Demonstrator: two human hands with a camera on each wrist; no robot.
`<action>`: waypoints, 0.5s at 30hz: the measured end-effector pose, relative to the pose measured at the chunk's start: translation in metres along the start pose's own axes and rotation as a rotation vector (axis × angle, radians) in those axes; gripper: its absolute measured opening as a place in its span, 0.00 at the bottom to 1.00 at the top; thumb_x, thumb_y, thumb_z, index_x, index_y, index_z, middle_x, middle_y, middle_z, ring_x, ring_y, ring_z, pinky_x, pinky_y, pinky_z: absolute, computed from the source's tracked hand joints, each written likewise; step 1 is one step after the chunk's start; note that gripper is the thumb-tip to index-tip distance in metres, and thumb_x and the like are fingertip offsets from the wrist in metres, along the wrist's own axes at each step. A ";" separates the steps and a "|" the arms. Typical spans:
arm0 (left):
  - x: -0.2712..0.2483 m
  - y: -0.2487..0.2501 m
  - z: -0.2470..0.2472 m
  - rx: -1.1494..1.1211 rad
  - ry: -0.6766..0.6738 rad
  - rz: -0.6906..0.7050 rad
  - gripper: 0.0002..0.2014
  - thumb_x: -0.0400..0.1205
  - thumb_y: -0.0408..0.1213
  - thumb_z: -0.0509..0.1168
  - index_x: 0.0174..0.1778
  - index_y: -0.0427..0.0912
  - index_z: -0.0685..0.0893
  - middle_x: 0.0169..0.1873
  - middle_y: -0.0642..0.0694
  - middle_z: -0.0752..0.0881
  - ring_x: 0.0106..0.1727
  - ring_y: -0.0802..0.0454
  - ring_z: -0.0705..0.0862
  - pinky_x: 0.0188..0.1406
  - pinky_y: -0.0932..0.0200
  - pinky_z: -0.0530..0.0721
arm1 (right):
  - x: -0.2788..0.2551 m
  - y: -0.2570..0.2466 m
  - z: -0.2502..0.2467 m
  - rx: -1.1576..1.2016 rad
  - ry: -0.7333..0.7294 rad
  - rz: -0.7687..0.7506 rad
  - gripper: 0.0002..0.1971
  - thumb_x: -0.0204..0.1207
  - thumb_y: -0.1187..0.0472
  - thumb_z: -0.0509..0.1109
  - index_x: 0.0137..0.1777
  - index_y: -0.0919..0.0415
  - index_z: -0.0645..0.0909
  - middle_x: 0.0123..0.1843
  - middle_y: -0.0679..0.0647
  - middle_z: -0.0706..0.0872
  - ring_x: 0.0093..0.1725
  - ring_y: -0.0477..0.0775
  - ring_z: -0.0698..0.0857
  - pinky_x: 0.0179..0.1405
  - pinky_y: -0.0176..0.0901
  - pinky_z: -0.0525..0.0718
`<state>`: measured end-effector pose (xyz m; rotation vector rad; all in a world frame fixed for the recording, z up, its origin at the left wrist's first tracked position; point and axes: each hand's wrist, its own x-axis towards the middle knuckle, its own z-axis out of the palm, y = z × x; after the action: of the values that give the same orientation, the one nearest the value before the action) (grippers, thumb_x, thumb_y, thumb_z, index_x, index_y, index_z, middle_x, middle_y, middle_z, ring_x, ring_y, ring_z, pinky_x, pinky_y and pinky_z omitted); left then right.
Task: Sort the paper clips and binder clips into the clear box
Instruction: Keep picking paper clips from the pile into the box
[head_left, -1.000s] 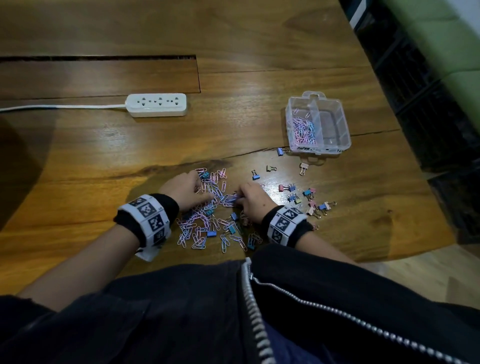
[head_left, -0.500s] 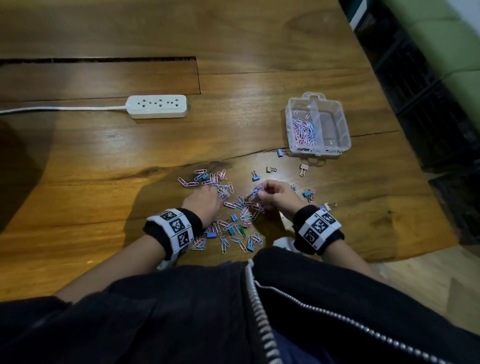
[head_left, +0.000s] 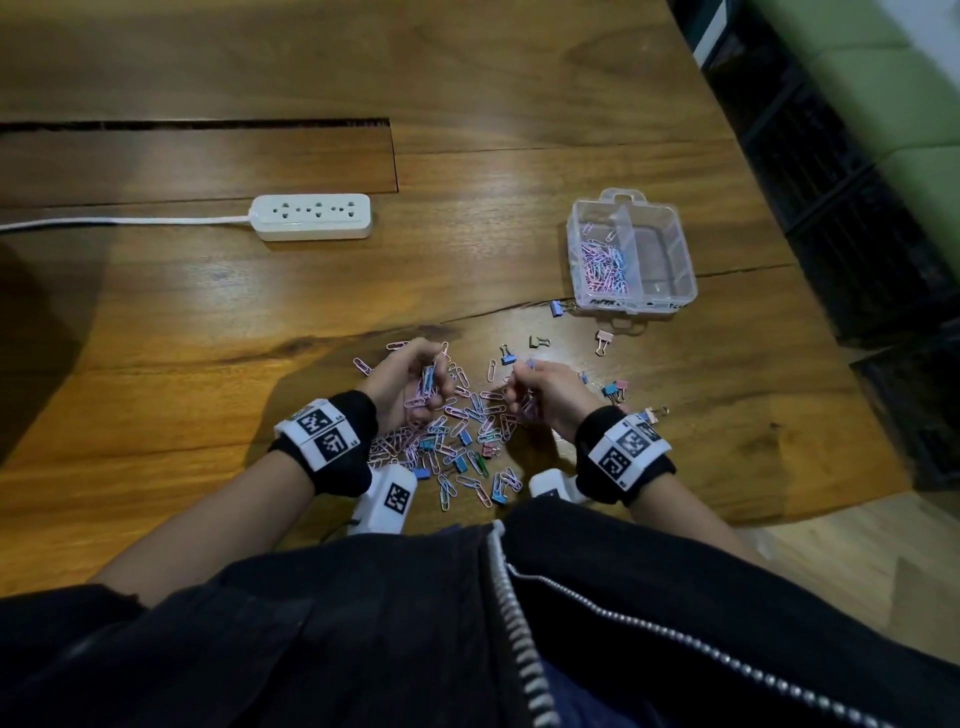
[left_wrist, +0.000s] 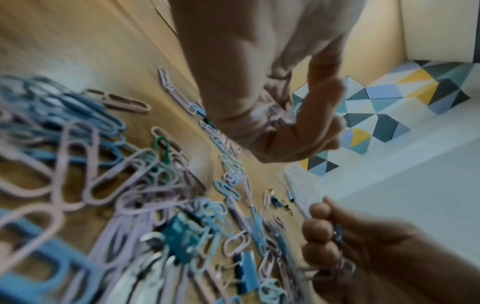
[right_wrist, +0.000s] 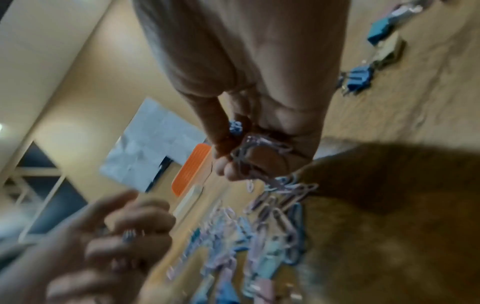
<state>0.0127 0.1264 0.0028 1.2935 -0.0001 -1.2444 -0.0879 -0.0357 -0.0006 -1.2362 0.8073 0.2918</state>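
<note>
Both hands hover over the clip pile (head_left: 457, 436) near the table's (head_left: 208, 322) front edge: the left hand (head_left: 410, 384) curls round a bunch of paper clips (head_left: 428, 378), the right hand (head_left: 545, 392) pinches more. The clear box (head_left: 631, 254) sits toward the right edge, paper clips in its left compartment, binder clips (head_left: 605, 340) scattered just before it.

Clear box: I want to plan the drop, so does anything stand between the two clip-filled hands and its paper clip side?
Nothing visible blocks it. Between the left hand, the right hand and the clear box lie only flat scattered binder clips on the table; the box is open on top.
</note>
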 end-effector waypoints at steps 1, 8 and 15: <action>0.001 0.003 0.000 0.025 0.036 -0.015 0.15 0.84 0.37 0.51 0.32 0.41 0.73 0.24 0.48 0.77 0.15 0.59 0.71 0.09 0.73 0.64 | 0.000 0.002 0.001 -0.112 0.032 -0.041 0.11 0.82 0.64 0.54 0.39 0.58 0.72 0.33 0.53 0.76 0.29 0.47 0.73 0.21 0.30 0.73; 0.013 0.024 -0.001 0.804 0.409 0.082 0.15 0.86 0.46 0.50 0.54 0.39 0.76 0.47 0.45 0.77 0.44 0.52 0.76 0.45 0.57 0.78 | -0.005 0.020 0.009 -1.160 0.177 -0.331 0.12 0.83 0.60 0.49 0.55 0.64 0.73 0.42 0.56 0.79 0.40 0.55 0.77 0.38 0.41 0.68; 0.027 0.011 -0.004 1.697 0.290 0.053 0.38 0.70 0.65 0.65 0.69 0.43 0.67 0.64 0.42 0.78 0.61 0.45 0.80 0.55 0.51 0.81 | -0.002 0.014 0.008 -1.210 0.190 -0.305 0.21 0.76 0.40 0.59 0.53 0.60 0.72 0.46 0.52 0.75 0.45 0.52 0.74 0.43 0.43 0.69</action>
<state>0.0342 0.1085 -0.0073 2.8390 -1.0653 -0.8386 -0.0946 -0.0234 -0.0086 -2.5224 0.5580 0.4344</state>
